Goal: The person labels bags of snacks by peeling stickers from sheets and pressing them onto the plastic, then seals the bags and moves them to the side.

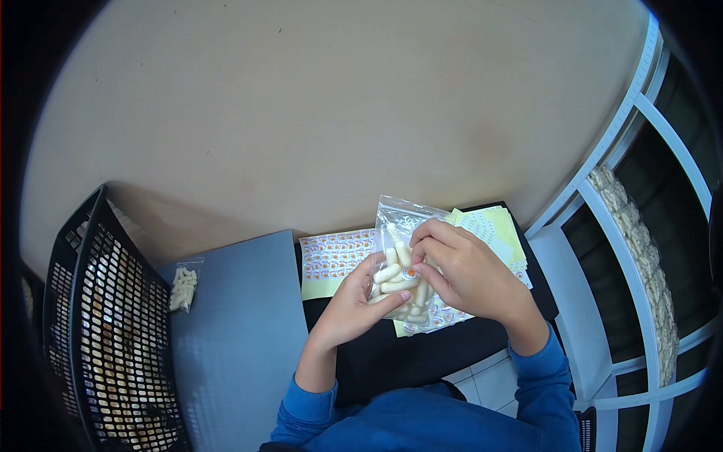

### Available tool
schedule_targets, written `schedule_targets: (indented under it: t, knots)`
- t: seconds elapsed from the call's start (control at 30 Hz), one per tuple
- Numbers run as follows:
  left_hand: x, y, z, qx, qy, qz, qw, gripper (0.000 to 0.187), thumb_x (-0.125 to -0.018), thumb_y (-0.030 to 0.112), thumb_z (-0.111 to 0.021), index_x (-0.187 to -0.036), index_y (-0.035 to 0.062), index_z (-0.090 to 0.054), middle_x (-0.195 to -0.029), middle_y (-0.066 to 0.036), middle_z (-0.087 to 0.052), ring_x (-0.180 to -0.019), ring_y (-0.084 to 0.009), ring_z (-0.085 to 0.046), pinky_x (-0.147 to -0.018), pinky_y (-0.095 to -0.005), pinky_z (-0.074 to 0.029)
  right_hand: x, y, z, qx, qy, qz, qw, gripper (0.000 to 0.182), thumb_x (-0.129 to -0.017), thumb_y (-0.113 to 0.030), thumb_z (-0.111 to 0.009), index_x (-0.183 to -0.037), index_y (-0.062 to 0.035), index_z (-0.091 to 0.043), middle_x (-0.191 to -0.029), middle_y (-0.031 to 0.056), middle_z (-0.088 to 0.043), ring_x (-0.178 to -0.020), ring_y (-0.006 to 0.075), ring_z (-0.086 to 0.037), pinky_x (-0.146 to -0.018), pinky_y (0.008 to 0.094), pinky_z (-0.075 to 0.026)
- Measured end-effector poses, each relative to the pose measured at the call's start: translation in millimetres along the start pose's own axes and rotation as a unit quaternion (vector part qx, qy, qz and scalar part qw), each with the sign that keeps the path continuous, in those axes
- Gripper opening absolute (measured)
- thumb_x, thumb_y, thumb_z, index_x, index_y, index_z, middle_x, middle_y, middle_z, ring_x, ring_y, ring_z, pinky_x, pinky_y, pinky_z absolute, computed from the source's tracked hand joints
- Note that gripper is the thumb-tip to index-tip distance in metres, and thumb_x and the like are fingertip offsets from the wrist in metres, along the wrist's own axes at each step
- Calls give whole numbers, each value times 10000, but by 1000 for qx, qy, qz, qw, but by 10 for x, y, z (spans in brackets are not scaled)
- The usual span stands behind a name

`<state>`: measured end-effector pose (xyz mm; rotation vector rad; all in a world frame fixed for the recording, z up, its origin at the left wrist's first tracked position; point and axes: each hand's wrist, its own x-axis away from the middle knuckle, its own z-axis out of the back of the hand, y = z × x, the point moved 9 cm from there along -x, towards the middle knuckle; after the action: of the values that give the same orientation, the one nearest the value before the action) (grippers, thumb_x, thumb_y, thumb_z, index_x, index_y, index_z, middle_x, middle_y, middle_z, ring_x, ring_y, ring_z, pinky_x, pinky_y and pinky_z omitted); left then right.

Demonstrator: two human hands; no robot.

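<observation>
The left hand (350, 309) gripped a clear bag (386, 280), thumb across its front, above a black surface (392, 358); the right hand's (471, 271) fingertips bunched at a round sticker (410, 273), any pinch indistinct. Hands and bag partly hid sticker sheets (335, 260). A grey tabletop (241, 316) adjoined a beige wall (339, 113).

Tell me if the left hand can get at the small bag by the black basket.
Probably not: the left hand is holding the larger bag. If freed, its way across the grey surface to the small bag looks clear.
</observation>
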<state>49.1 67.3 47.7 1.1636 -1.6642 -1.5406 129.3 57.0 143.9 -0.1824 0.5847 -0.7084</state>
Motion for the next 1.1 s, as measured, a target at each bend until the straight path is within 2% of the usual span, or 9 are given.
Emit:
schedule_targets:
  t: [0.37, 0.53, 0.63, 0.77, 0.87, 0.93, 0.97, 1.03, 1.1]
  knots:
    - [22, 38, -6, 32, 12, -18, 999, 501, -777, 6, -594, -1211, -20, -346, -1056, -74, -512, -967, -122, -502, -820, -268, -432, 15, -49, 44, 16, 35, 0, 999, 158, -656, -51, -655, -738, -34, -521, -903, 88, -514, -840, 259, -520, -742, 356, -410]
    - [33, 22, 27, 34, 20, -1, 999, 478, -804, 34, -570, -1220, -5, -338, -1057, -72, -511, -955, -115, -509, -798, -268, -445, 43, -59, 36, 65, 42, -3, 997, 212, -641, -104, -671, -785, -44, -528, -1115, 131, -457, -1152, 342, -354, -926, 462, -297]
    - [34, 9, 22, 32, 32, 14, 999, 417, -830, 68, -549, -1190, -8, -353, -1039, -77, -520, -937, -114, -519, -782, -269, -452, 50, -46, 1, 52, 34, -12, 998, 223, -646, -119, -672, -808, -59, -531, -1216, 147, -392, -1221, 383, -248, -979, 509, -225]
    - [14, 26, 58, 43, 52, -4, 998, 371, -848, 83, -526, -1166, -16, -363, -1040, -99, -528, -941, -120, -527, -777, -270, -457, 64, -65, -18, 99, 34, -13, 994, 263, -656, -139, -672, -868, -57, -541, -1259, 156, -350, -1232, 393, -221, -991, 533, -192]
    - [18, 92, 101, 59, 93, -59, 992, 384, -846, 81, -524, -1179, -15, -356, -1069, -116, -523, -958, -131, -528, -783, -266, -457, 137, -67, 43, 110, 142, -22, 984, 410, -653, -133, -687, -1015, -56, -512, -1260, 195, -329, -1250, 384, -192, -986, 504, -223]
    - [11, 116, 112, 41, 97, -81, 991, 393, -845, 75, -522, -1187, -14, -352, -1081, -121, -519, -971, -137, -524, -794, -268, -452, 316, 60, 167, 3, 312, -87, 946, 632, -670, -77, -681, -1218, -48, -367, -1264, 231, -311, -1224, 360, -286, -930, 449, -351]
    - [15, 146, 118, 22, 101, -101, 989, 402, -843, 70, -521, -1196, -14, -348, -1092, -126, -515, -984, -143, -520, -805, -270, -448, 339, 71, 80, 2, 312, -86, 946, 632, -670, -77, -681, -1218, -48, -367, -1264, 231, -311, -1224, 360, -286, -930, 449, -351]
    - [6, 92, 117, 39, 95, -78, 992, 409, -841, 65, -520, -1201, -15, -343, -1094, -125, -514, -993, -146, -515, -817, -276, -440, 374, 401, -277, -365, 281, -159, 873, 771, -691, -15, -652, -1312, -38, -196, -1262, 248, -308, -1123, 323, -432, -832, 359, -461]
    - [-2, 33, 126, 55, 87, -53, 993, 417, -840, 61, -519, -1207, -16, -338, -1095, -123, -513, -1001, -149, -509, -829, -282, -432, 369, 396, -325, -377, 278, -146, 871, 788, -708, 11, -622, -1330, -27, -139, -1256, 231, -330, -1016, 284, -524, -772, 300, -497]
